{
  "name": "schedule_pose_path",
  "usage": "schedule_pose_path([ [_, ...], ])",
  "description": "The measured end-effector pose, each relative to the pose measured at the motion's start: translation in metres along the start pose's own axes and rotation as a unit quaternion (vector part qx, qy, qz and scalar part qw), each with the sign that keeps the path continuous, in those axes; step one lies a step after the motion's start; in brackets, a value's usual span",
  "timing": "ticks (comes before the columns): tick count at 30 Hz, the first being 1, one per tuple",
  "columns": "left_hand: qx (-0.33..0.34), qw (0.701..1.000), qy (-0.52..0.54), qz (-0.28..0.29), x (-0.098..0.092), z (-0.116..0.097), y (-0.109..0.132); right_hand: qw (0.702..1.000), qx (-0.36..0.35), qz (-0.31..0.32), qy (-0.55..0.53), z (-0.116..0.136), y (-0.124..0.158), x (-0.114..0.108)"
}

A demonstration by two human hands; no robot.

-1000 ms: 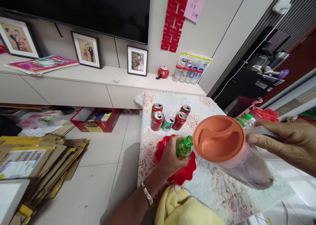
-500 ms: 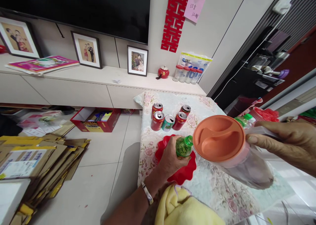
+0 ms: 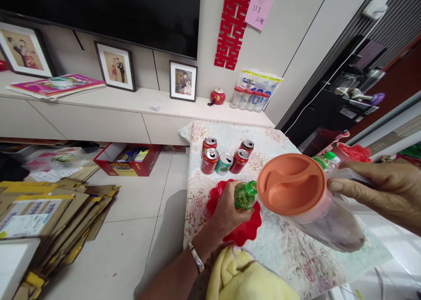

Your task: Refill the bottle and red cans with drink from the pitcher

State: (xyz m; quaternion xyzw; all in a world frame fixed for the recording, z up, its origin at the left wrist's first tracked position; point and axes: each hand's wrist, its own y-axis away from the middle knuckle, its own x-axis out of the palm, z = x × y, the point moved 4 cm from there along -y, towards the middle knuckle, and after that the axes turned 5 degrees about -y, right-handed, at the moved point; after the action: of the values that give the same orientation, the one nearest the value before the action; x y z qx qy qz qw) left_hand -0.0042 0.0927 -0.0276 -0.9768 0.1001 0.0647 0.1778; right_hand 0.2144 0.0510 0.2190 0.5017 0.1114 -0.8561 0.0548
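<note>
My left hand (image 3: 227,205) is wrapped round a green plastic bottle (image 3: 245,198) with no cap on its mouth. The bottle is above a red wavy-edged tray (image 3: 241,235). In my right hand (image 3: 383,190) is the handle of a clear pitcher (image 3: 338,230) with an orange lid (image 3: 291,183). The pitcher is tilted, its lid toward the bottle's mouth. I cannot tell whether the two touch or whether liquid flows between them. Behind the tray stand several opened drink cans, red ones (image 3: 209,162) and a green one (image 3: 224,164).
A floral cloth covers the table (image 3: 200,221), and a yellow towel (image 3: 250,278) lies at its near edge. Another green-capped bottle (image 3: 330,158) shows behind the pitcher. Flattened cardboard (image 3: 72,216) and a red box (image 3: 131,164) are on the floor at left. Glass jars (image 3: 248,99) stand on the cabinet.
</note>
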Motion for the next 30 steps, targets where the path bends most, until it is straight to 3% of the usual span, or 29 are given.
schedule_pose_path([
  [22, 0.002, 1.0, 0.008, -0.007, 0.0, -0.001, 0.0, 1.0, 0.002, -0.003, -0.017, 0.01, -0.005, 0.003],
  [30, -0.004, 1.0, 0.014, 0.001, -0.001, -0.001, 0.0, 1.0, 0.008, 0.004, -0.013, -0.003, 0.0, 0.002],
])
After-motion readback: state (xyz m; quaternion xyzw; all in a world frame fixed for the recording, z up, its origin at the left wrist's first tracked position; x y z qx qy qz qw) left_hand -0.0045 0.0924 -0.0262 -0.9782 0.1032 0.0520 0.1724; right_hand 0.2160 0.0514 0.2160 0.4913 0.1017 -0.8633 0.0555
